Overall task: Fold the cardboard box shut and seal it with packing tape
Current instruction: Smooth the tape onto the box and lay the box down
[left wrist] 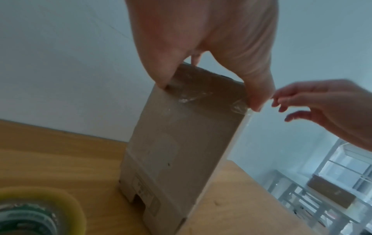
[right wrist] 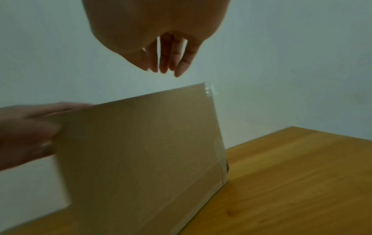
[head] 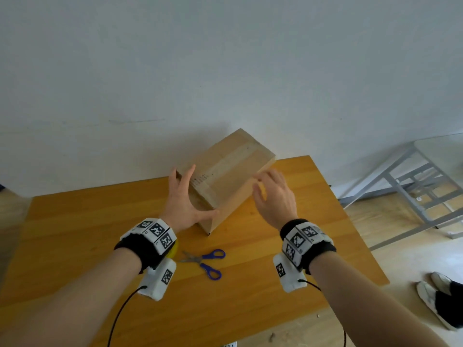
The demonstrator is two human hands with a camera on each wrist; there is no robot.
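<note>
The brown cardboard box [head: 225, 181] stands on the wooden table [head: 288, 259] with its flaps folded down. A strip of clear tape [head: 233, 160] runs along its top; wrinkled tape ends show at a corner [left wrist: 239, 108] [right wrist: 209, 89]. My left hand [head: 183, 196] [left wrist: 201, 47] holds the box's near end, thumb at one edge and fingers at the other. My right hand [head: 273, 194] [right wrist: 161, 47] hovers beside the box's right side, fingers relaxed, holding nothing and not touching it. The yellow tape roll [head: 173, 251] [left wrist: 40, 209] lies under my left wrist.
Blue-handled scissors [head: 205, 262] lie on the table near its front. A white wall rises directly behind the box. A grey metal frame table [head: 413, 181] stands to the right, and a person's shoes [head: 441, 296] are on the floor beside the table.
</note>
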